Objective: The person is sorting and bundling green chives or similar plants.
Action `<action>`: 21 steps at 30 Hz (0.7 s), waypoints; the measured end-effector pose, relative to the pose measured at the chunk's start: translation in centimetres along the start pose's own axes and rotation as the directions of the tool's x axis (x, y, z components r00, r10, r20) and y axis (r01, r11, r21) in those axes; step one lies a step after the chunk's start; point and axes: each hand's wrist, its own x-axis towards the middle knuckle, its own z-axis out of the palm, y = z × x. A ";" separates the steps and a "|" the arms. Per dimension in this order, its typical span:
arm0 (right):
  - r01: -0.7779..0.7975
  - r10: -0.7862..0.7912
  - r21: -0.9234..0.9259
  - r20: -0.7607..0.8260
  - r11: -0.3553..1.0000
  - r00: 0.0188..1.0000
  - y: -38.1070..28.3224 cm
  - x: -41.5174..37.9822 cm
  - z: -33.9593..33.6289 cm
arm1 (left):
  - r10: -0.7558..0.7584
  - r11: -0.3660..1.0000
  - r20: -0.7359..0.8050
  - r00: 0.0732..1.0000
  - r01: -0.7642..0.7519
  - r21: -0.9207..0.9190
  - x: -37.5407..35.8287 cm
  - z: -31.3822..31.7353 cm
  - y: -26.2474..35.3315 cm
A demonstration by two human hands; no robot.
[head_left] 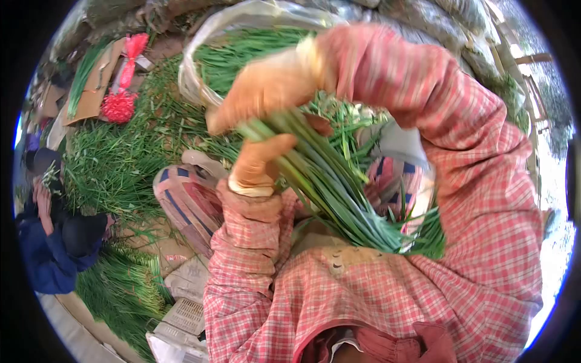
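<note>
A bunch of green onions (327,175) slants across my lap, its pale stem ends up and left and its leaves fanning down to the right. My left hand (260,160) is closed around the stems from below, with a finger lying across them. Over the stem end arches my right hand (266,85), blurred by motion, its fingers on one side of the bunch and the thumb showing on the other. Both hands seem gloved, with pale cuffs at the wrists.
A clear plastic-lined container (189,60) of cut greens stands ahead. Loose leaves (115,157) cover the ground to the left. Pink ties (121,106) lie by cardboard (97,78). Another person (60,242) in dark clothes sits left, near piled onions (121,284) and a crate (181,320).
</note>
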 end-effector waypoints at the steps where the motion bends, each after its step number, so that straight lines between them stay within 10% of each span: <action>1: -0.092 0.092 0.007 0.033 0.996 0.995 0.2 -0.5 1.3 | -0.010 0.999 -0.060 0.998 0.008 -0.034 -0.3 -1.1 -0.5; 6: -0.477 0.466 0.007 0.200 0.879 0.862 0.8 -4.3 4.5 | 0.059 0.996 -0.148 0.987 -0.048 0.076 0.8 -2.3 -3.5; 8: 0.062 -0.045 0.144 -0.116 0.988 0.992 3.8 -4.9 2.6 | 0.143 0.985 -0.113 0.983 -0.130 0.113 0.7 -3.3 -0.4; 10: 0.149 -0.086 0.196 -0.298 0.969 0.951 4.6 -7.4 -1.6 | 0.346 0.827 0.107 0.932 -0.249 -0.505 0.6 -2.4 4.1; 12: 0.280 -0.157 0.225 -0.445 0.933 0.882 4.3 -11.4 -5.0 | 0.738 0.670 -0.047 0.674 -0.722 0.171 -2.5 -3.5 9.9; 13: 0.465 -0.328 0.120 -0.557 0.877 0.763 5.0 -13.8 -5.2 | 0.696 0.702 0.179 0.696 -0.711 0.033 -3.9 -2.9 11.9; 14: 0.518 -0.266 0.262 -0.625 0.815 0.734 6.2 -16.4 -4.9 | 0.776 0.579 0.105 0.621 -0.769 0.271 -4.7 -3.9 14.0; 17: 0.189 0.117 0.348 -0.694 0.918 0.711 10.3 -22.6 -0.4 | 0.821 0.495 -0.185 0.540 -0.511 0.703 -4.6 -8.0 18.9; 18: -0.111 0.330 0.329 -0.744 0.938 0.581 12.0 -24.2 1.6 | 0.787 0.428 -0.038 0.616 -0.501 0.752 -3.6 -4.0 18.2; 19: -0.301 0.338 0.176 -0.673 0.937 0.658 12.1 -24.9 2.2 | 0.813 0.261 0.063 0.579 -0.458 0.850 -3.3 -1.7 19.0; 21: -0.197 0.371 0.326 -0.659 0.925 0.654 10.2 -24.8 5.2 | 0.871 0.377 -0.024 0.490 -0.636 0.673 -3.6 -0.3 22.1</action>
